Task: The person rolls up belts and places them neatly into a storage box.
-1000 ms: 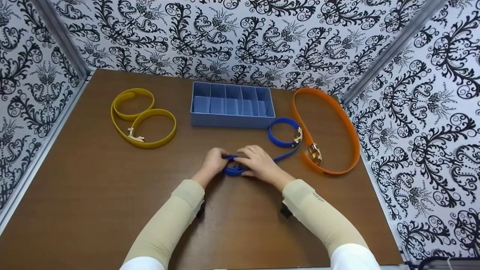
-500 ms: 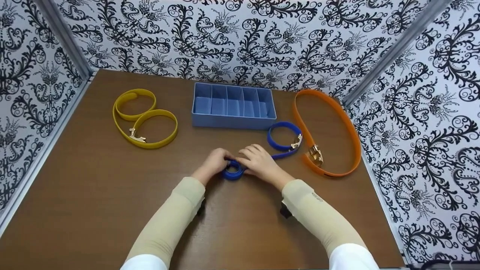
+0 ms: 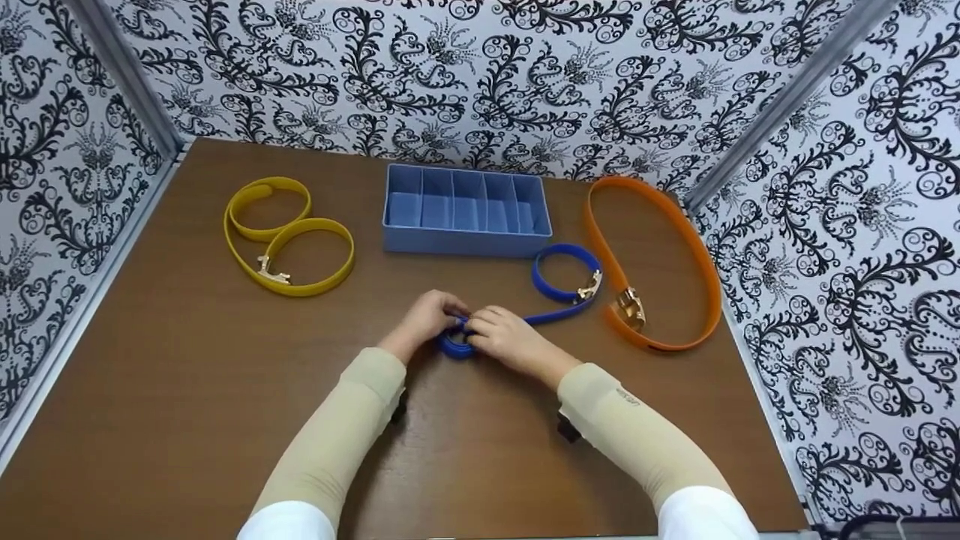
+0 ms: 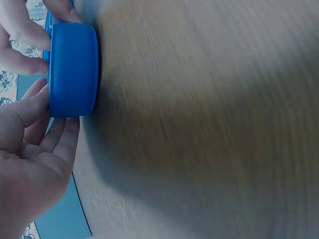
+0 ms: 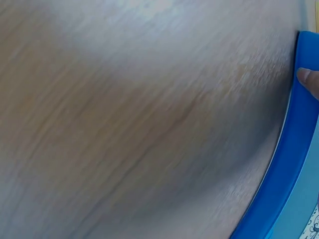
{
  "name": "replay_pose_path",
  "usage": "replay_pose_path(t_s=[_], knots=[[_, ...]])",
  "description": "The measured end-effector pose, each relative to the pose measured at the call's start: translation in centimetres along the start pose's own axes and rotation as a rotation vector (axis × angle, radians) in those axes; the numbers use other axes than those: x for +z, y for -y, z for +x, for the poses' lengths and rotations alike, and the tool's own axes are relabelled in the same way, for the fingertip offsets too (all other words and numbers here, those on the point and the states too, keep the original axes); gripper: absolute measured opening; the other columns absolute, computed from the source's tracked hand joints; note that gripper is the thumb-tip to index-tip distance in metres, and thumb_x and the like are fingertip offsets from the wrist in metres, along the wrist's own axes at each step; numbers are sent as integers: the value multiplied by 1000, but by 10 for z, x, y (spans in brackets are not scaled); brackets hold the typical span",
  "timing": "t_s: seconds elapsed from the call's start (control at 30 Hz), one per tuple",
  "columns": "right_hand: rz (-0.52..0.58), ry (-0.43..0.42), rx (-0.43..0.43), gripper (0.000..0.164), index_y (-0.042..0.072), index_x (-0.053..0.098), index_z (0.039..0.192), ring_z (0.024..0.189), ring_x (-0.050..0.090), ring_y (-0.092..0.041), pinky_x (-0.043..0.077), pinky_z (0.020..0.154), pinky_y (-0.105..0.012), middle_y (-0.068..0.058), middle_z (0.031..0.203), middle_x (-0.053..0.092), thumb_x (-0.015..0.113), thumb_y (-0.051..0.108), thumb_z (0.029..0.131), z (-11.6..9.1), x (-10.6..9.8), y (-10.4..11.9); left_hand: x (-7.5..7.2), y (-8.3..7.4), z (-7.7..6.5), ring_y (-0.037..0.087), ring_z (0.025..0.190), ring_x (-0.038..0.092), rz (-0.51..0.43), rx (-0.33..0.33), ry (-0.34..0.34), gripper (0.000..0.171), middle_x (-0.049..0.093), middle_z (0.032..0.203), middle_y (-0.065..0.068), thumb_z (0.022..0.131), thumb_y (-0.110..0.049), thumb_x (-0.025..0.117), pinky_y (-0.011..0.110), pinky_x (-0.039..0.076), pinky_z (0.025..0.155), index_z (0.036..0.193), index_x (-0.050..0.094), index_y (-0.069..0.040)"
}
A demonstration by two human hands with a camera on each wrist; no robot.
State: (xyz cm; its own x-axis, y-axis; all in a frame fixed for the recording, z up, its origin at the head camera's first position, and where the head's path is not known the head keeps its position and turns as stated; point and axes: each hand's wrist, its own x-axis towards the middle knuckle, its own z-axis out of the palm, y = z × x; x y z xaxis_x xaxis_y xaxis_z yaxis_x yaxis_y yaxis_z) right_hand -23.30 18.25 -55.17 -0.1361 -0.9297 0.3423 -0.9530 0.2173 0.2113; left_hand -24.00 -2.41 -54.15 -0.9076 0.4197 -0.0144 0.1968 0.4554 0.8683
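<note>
Near the middle of the table, a blue belt is partly wound into a small coil standing on its edge. My left hand holds the coil's left and far side. From the right, my right hand grips the coil with bent fingers. In the left wrist view, the rolled belt has left-hand fingers against its lower end, and the other hand's fingers reach its top. A thumb tip presses the belt strap in the right wrist view. The belt's gold buckle lies beyond, beside a looser loop.
A blue-grey box with several compartments stands behind the hands. A yellow belt lies looped at the left, an orange belt at the right. Patterned walls enclose the back and sides of the brown table.
The small coil has shifted slightly left with my hands. My right hand has moved left and its fingers have closed in over the coil. The strap between coil and buckle loop looks straighter.
</note>
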Motion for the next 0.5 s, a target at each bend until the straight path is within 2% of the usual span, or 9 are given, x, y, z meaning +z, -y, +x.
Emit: replay_pose_path(t_s=[0.13,0.3,0.4,0.5], knots=[[34,62,62,15,6,70,97,106,56,-27,41,99,-39,-7,105,64,55,6,94,3,-1,2,1,0,0,30,99,66,19,-32,-61,25,71,103,17,83,11,68,36,52,86,107,70,7],[59,131,151,7,5,69,94,106,57,-27,41,101,-37,-6,98,67,67,9,89,8,0,3,1,1,-5,29,97,66,12,-135,-164,24,71,102,16,84,1,72,37,52,84,108,70,5],[49,165,225,13,5,68,91,105,56,-27,41,100,-37,-7,96,67,72,17,86,11,2,5,1,1,-9,29,98,66,-3,-206,-208,31,70,105,17,83,-4,75,37,52,85,112,68,5],[27,181,293,18,6,68,91,101,56,-25,42,97,-38,-6,94,66,74,22,85,14,4,6,3,0,-12,30,103,64,-28,-259,-212,41,68,112,19,83,-6,76,37,52,87,120,63,7]])
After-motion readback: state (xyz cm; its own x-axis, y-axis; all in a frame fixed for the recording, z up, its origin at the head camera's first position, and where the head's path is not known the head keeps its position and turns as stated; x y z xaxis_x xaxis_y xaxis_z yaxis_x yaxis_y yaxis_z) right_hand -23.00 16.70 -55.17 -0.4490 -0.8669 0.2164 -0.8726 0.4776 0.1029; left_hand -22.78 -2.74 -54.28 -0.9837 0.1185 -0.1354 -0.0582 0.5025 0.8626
